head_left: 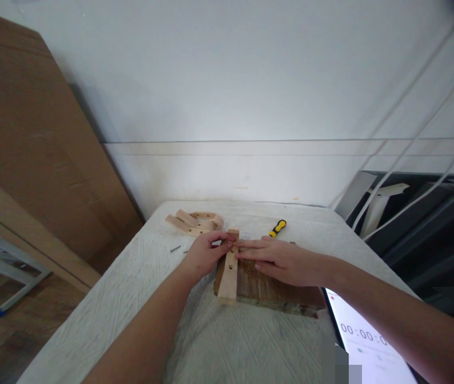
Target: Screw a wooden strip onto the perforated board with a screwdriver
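Observation:
A pale wooden piece with drilled holes [230,277] lies across the left end of a rough brown wooden board [278,296]. My left hand [206,253] is at the upper part of the piece, thumb and index finger pinched together over it. Anything small between those fingertips is hidden. Flat on the board, my right hand [280,258] has its fingers stretched out, the fingertips touching the piece's right side. More pale wooden parts with holes [197,221] lie behind my left hand. A loose screw [175,249] rests on the cloth left of that hand.
A yellow-and-black screwdriver handle [278,228] shows behind my right hand. A white cloth [130,298] covers the table. At the right front, a tablet with a timer [365,341] lies partly under my right forearm. Large brown cardboard [50,160] stands left; white cables [411,144] hang right.

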Motion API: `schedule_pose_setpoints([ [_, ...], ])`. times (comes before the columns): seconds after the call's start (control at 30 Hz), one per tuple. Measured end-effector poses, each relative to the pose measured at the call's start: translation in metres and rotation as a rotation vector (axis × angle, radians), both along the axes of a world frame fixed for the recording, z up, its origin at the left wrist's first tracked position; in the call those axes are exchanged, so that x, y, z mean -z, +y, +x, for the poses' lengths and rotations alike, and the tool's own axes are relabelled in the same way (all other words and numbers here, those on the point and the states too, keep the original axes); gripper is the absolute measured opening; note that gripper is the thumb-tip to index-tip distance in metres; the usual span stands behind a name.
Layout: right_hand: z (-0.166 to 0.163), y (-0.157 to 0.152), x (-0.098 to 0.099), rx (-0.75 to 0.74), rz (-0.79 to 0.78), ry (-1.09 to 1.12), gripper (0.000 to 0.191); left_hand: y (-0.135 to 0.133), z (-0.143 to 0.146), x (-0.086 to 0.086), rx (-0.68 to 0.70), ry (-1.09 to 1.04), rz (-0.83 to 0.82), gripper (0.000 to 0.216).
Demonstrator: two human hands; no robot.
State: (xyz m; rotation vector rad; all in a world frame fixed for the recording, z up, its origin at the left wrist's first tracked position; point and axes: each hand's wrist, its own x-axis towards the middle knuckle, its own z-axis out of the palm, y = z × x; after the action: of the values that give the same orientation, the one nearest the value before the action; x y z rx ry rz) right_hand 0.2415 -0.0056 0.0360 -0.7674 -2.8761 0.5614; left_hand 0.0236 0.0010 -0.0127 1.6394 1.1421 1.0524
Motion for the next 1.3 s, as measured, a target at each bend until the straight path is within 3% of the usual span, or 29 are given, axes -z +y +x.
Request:
schedule_pose_setpoints([
  [0.13,0.0,0.0,-0.001,-0.001,-0.029,0.031,0.045,0.0,0.0,0.0,-0.016,-0.021,0.005,0.016],
  [0.23,0.007,0.008,-0.002,0.02,-0.094,0.174,0.042,-0.004,0.002,-0.005,-0.044,-0.024,-0.031,0.019],
  [0.33,0.027,0.032,0.007,0.253,-0.129,0.378,0.035,-0.006,0.005,-0.011,-0.087,-0.015,-0.041,0.01],
  [0.4,0.047,0.054,0.021,0.403,-0.025,0.427,0.031,-0.005,0.003,-0.013,-0.148,-0.037,-0.007,0.008],
  [0.47,0.068,0.075,0.039,0.463,0.07,0.406,0.029,-0.002,-0.003,-0.013,-0.25,-0.011,0.058,0.012],
  [0.53,0.086,0.091,0.057,0.495,0.025,0.362,0.034,0.001,-0.014,-0.015,-0.379,0.169,0.13,0.013],
  [0.6,0.097,0.101,0.069,0.506,-0.012,0.354,0.042,0.001,-0.027,-0.02,-0.482,0.504,0.176,0.015],
  [0.67,0.104,0.105,0.075,0.519,-0.049,0.348,0.04,-0.003,-0.039,-0.027,-0.522,0.794,0.167,0.018],
  [0.73,0.106,0.106,0.077,0.551,-0.071,0.343,0.036,-0.007,-0.05,-0.034,-0.541,0.898,0.123,0.019],
  [0.87,0.107,0.107,0.079,0.615,-0.094,0.33,0.035,-0.01,-0.066,-0.031,-0.524,0.955,-0.046,0.029],
  [0.93,0.107,0.107,0.08,0.632,-0.1,0.33,0.035,-0.008,-0.071,-0.022,-0.56,0.982,-0.144,0.022],
  [1.13,0.105,0.104,0.08,0.666,-0.114,0.335,0.034,-0.004,-0.078,-0.002,-0.651,0.729,-0.082,0.011],
  [1.23,0.106,0.103,0.079,0.662,-0.123,0.339,0.034,-0.006,-0.076,-0.005,-0.687,0.69,-0.08,0.015],
  [1.3,0.107,0.103,0.078,0.649,-0.132,0.34,0.035,-0.006,-0.071,-0.011,-0.635,0.683,-0.019,0.012],
])
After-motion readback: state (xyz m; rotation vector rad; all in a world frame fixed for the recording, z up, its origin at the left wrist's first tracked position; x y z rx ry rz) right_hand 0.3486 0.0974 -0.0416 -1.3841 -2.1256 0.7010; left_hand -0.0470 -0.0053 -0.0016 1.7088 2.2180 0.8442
